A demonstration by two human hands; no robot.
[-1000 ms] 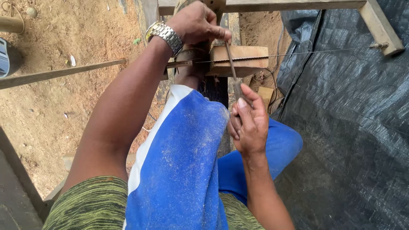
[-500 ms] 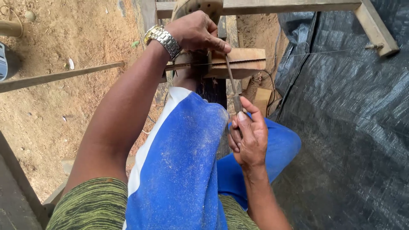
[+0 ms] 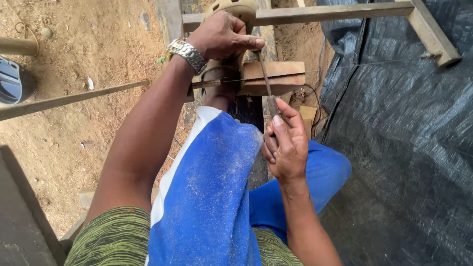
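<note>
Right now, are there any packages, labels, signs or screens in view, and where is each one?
None that I can see: no package, label, sign or screen shows.
The nearest thing to a dial is the silver wristwatch on the left wrist, its face turned out of view.

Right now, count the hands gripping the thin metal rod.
2. The left hand grips the top of the thin metal rod near the wooden block; the right hand grips its lower end, above the blue-clad knee.
</note>
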